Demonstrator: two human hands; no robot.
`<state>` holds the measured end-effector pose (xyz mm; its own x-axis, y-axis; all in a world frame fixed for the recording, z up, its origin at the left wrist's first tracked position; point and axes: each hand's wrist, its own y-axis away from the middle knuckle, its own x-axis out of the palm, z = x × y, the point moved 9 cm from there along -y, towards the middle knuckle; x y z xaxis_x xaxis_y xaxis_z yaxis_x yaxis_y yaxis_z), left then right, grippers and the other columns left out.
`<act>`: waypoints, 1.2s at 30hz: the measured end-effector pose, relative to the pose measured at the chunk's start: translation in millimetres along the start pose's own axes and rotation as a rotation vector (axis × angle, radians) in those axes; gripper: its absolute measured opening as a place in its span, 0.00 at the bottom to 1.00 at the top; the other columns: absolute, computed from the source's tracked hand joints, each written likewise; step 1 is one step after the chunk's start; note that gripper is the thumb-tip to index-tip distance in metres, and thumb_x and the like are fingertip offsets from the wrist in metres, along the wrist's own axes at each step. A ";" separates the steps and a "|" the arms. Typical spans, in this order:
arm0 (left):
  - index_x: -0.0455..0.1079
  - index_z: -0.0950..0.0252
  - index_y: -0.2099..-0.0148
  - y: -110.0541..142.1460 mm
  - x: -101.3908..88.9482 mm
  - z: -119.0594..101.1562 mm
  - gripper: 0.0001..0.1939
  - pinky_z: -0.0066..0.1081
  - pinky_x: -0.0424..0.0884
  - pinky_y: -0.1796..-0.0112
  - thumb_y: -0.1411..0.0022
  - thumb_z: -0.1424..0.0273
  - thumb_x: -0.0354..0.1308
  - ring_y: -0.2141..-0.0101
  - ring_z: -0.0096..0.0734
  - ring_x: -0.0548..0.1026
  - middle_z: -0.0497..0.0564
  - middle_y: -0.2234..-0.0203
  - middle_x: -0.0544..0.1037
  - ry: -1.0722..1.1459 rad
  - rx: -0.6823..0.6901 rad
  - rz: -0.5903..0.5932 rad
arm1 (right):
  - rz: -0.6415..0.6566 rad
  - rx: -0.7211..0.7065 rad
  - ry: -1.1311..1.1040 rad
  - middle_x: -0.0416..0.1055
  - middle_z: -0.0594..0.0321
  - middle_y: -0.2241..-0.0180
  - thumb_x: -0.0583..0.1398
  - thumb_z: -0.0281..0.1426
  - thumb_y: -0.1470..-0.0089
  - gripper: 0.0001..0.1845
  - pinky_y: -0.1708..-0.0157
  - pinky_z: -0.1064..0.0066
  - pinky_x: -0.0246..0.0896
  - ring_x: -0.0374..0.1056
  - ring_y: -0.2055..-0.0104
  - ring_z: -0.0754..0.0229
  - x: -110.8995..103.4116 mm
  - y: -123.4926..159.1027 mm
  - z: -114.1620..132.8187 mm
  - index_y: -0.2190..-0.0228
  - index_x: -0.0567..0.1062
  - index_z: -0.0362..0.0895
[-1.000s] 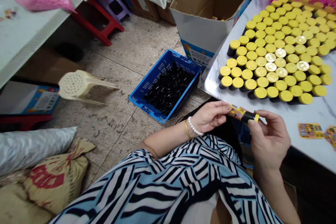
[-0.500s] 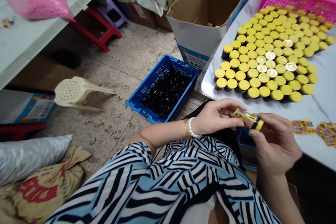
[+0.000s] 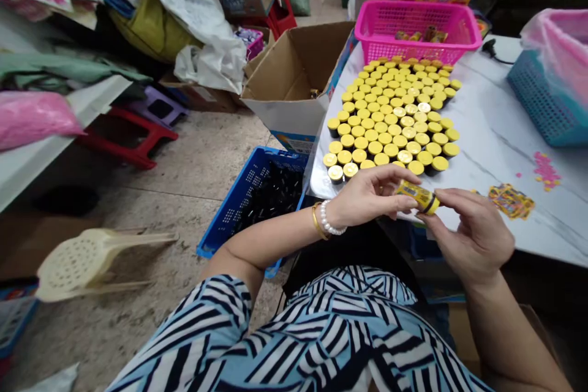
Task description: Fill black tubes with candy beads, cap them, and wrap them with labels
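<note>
Both of my hands hold one small tube (image 3: 417, 195) with a yellow cap and a colourful label, just in front of the table's near edge. My left hand (image 3: 367, 198) pinches its left end with fingers closed. My right hand (image 3: 473, 236) grips the capped right end. Behind them, several upright yellow-capped tubes (image 3: 395, 116) stand packed together on the white marble table (image 3: 496, 128). A small pile of colourful label stickers (image 3: 511, 201) lies on the table to the right of my hands.
A pink basket (image 3: 416, 30) stands behind the tubes, a teal basket (image 3: 544, 104) with a pink bag at far right. On the floor sit a blue crate of black tubes (image 3: 257, 202), an open cardboard box (image 3: 294, 86), a tipped cream stool (image 3: 87, 263) and red stools (image 3: 133, 141).
The view has lifted and turned right, showing more of the table. My hands have kept the tube between them and turned it slightly; the label now wraps it.
</note>
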<state>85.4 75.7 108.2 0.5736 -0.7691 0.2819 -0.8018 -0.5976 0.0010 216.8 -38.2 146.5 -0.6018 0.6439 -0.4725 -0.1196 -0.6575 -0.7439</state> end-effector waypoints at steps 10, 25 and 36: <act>0.83 0.61 0.51 -15.2 26.1 -38.5 0.12 0.35 0.74 0.44 0.38 0.68 0.70 0.43 0.41 0.78 0.57 0.44 0.81 -0.377 0.238 0.103 | 0.117 0.767 -0.753 0.81 0.62 0.70 0.74 0.42 0.47 0.16 0.63 0.65 0.80 0.79 0.70 0.60 30.7 8.6 -68.5 0.62 0.84 0.44; 0.77 0.70 0.49 -21.8 10.1 6.4 0.27 0.27 0.74 0.70 0.38 0.52 0.71 0.74 0.25 0.76 0.51 0.70 0.79 -0.056 -0.060 0.116 | 0.262 0.917 -0.902 0.81 0.62 0.67 0.73 0.38 0.45 0.14 0.64 0.70 0.80 0.78 0.69 0.63 45.9 28.9 -70.1 0.59 0.82 0.46; 0.75 0.71 0.60 -75.0 66.3 46.8 0.30 0.23 0.74 0.74 0.48 0.48 0.76 0.74 0.23 0.78 0.52 0.69 0.81 0.417 -0.197 0.226 | -0.228 0.697 -0.720 0.76 0.66 0.63 0.74 0.30 0.48 0.08 0.77 0.71 0.75 0.73 0.75 0.67 -21.7 18.0 -102.2 0.64 0.84 0.48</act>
<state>191.4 58.9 81.9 0.2983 -0.6944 0.6549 -0.9376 -0.3417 0.0647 308.4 -24.0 95.0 -0.8106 0.5458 0.2122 -0.5844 -0.7776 -0.2321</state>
